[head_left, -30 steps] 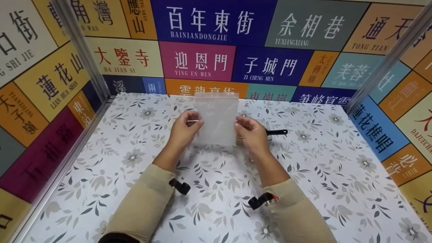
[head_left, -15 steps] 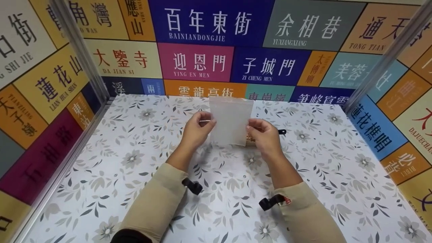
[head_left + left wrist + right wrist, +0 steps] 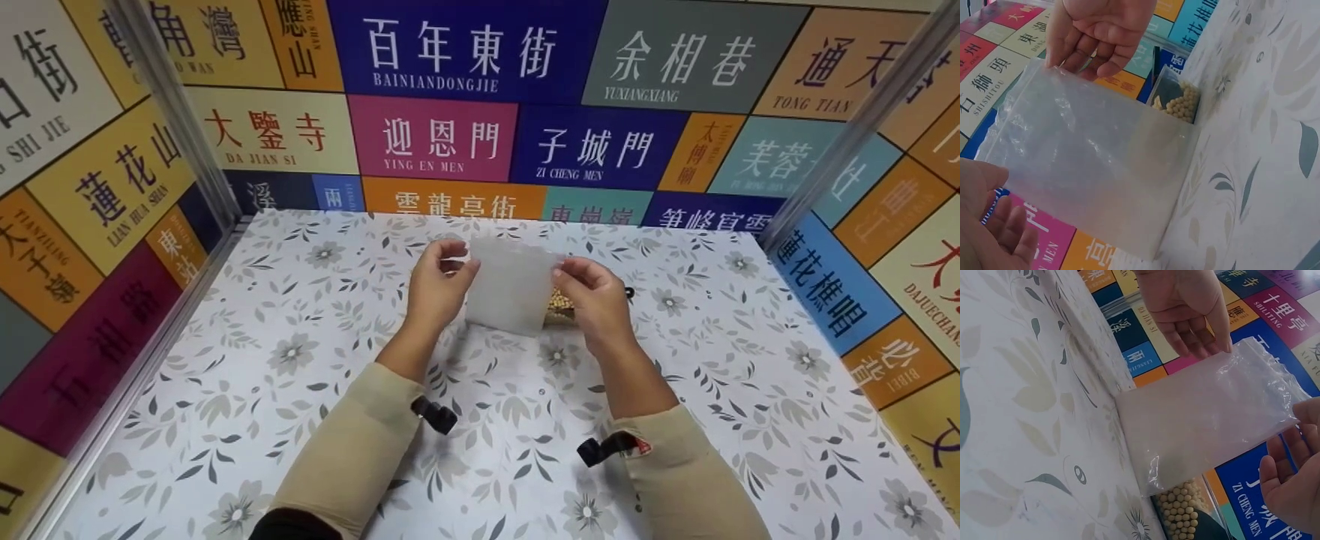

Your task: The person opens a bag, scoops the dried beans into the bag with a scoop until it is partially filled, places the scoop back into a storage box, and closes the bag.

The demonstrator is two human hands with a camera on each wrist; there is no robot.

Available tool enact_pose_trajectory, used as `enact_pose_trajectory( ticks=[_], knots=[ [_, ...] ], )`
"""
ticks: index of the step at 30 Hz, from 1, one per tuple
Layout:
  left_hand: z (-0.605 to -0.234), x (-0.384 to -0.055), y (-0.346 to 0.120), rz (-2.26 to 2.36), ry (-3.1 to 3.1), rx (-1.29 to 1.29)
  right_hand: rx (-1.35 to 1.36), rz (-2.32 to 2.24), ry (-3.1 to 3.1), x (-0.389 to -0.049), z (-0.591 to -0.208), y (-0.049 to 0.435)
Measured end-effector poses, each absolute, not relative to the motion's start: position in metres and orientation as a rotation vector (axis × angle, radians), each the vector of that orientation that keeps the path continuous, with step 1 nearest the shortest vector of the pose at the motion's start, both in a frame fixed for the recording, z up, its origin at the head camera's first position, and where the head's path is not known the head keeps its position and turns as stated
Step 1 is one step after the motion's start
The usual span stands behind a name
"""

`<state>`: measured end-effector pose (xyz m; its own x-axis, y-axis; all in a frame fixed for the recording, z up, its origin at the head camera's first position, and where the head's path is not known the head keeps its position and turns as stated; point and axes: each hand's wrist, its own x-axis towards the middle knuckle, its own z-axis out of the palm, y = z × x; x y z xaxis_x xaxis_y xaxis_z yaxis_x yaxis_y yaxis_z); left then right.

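By fingers (image 3: 465, 277) of left hand (image 3: 435, 294) and right hand (image 3: 604, 301), the bag (image 3: 510, 289) is being pinched at opposite edges, likely for steadiness.

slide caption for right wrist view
Left hand and right hand hold a translucent bag near a container of pale round beans.

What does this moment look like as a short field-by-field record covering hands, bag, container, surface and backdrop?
Left hand: pinches the bag's left edge near its top
Right hand: pinches the bag's right edge near its top
Bag: translucent plastic, tilted, no contents visible
Container: clear-walled, partly hidden behind bag and right hand
Contents: round, pale-yellow bean-like pieces
Black handle: sticks up at container
Surface: white floral table cover
Backdrop: coloured lettered panels
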<state>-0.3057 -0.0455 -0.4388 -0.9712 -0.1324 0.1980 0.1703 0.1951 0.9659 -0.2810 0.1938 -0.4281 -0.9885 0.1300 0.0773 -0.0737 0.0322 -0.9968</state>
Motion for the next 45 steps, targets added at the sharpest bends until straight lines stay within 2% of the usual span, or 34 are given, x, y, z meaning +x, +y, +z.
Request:
enact_pose_trajectory(
  ticks=[14, 30, 45],
  knots=[
    [-0.426, -0.295, -0.019, -1.948, -2.129, -0.130, 0.047, 2.281, -2.123, -0.281, -0.408, 0.178],
    [-0.417, -0.299, 0.017, -2.176, -1.963, -0.075, -0.044, 2.417, -1.898, -0.296, -0.404, 0.155],
    [-0.414, -0.296, 0.014, -2.367, -1.985, -0.065, -0.079, 2.428, -1.886, -0.295, -0.407, 0.155]
  ],
)
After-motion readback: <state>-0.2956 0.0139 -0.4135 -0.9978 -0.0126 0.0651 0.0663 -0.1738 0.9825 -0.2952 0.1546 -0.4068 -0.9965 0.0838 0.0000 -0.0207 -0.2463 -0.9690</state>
